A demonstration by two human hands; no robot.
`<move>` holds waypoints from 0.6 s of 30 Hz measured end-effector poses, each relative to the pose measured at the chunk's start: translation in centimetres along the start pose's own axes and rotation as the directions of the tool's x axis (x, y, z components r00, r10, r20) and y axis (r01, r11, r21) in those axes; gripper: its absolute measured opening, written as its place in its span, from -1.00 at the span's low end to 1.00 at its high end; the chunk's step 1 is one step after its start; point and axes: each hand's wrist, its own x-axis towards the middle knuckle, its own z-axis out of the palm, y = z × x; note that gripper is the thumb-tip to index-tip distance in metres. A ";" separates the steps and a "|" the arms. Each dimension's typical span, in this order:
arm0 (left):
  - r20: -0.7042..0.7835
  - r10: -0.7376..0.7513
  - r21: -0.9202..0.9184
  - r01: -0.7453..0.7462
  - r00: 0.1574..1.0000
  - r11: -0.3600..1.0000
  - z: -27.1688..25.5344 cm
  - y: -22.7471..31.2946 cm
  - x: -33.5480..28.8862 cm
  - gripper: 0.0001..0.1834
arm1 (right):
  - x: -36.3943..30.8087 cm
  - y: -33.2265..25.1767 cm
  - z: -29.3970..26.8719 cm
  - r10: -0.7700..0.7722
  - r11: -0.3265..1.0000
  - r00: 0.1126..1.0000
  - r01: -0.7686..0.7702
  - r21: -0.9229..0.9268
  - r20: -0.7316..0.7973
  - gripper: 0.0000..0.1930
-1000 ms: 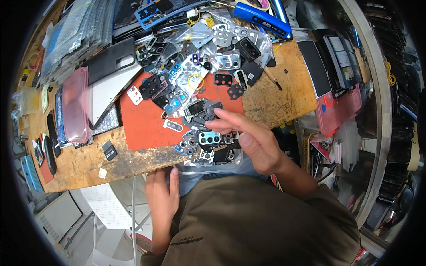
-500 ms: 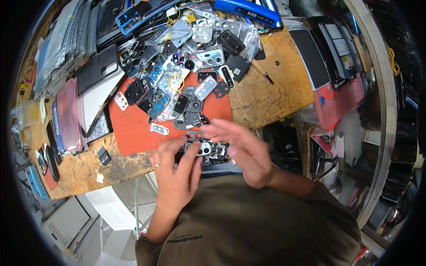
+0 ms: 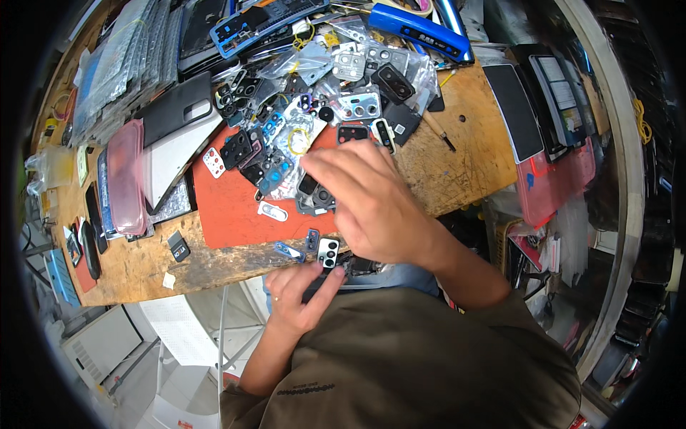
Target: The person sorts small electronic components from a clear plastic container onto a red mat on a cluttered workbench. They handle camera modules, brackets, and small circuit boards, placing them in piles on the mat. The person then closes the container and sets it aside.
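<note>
My left hand [image 3: 299,300] is at the table's near edge, its thumb and index finger closed on the lower end of a white phone camera lens cover [image 3: 328,250] with dark round openings. Two small blue lens covers, one lying slantwise [image 3: 289,250] and one upright [image 3: 312,239], are just beyond that hand. Over the near side of the parts pile reaches my right hand [image 3: 379,204], fingers extended and nothing visible in them; it hides part of the mat. Dark small parts [image 3: 361,265] show below it, partly covered.
An orange mat [image 3: 229,214] bears a heap of camera covers and clear bags [image 3: 300,139]. A wooden-handled tool [image 3: 439,132] lies right of the heap. Phone covers and a pink case [image 3: 125,179] stand at left; a blue tool [image 3: 418,32] lies at the back.
My right hand has moved up from beside the left hand to over the heap. The left hand has shifted lower and grips a white lens cover. The whole view has shifted slightly.
</note>
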 end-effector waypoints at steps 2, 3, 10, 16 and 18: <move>-0.037 0.090 0.028 -0.089 0.995 0.996 -0.5 -0.3 -0.7 -0.60 | -0.4 -0.6 0.1 0.004 1.000 0.999 -0.004 -0.005 0.050 -0.40; 0.048 0.076 0.000 -0.076 0.996 0.997 -0.9 -0.4 -1.1 -0.58 | -0.6 -0.7 0.1 0.010 0.999 1.000 -0.012 0.053 0.028 -0.39; 0.415 0.013 -0.029 -0.001 0.910 1.000 -1.7 -0.6 -2.2 -0.72 | -0.9 0.1 -0.2 0.103 0.986 0.987 -0.085 0.141 -0.125 -0.44; 0.379 0.025 -0.189 0.051 0.925 0.981 -2.3 0.3 -1.8 -0.73 | -2.3 -2.0 0.6 -0.015 0.999 1.000 0.014 0.050 0.010 -0.54; 0.199 0.009 -0.211 0.034 0.980 0.977 -3.4 -0.1 -0.9 -0.74 | -3.2 -2.6 0.7 -0.015 0.999 0.999 0.013 0.048 0.035 -0.57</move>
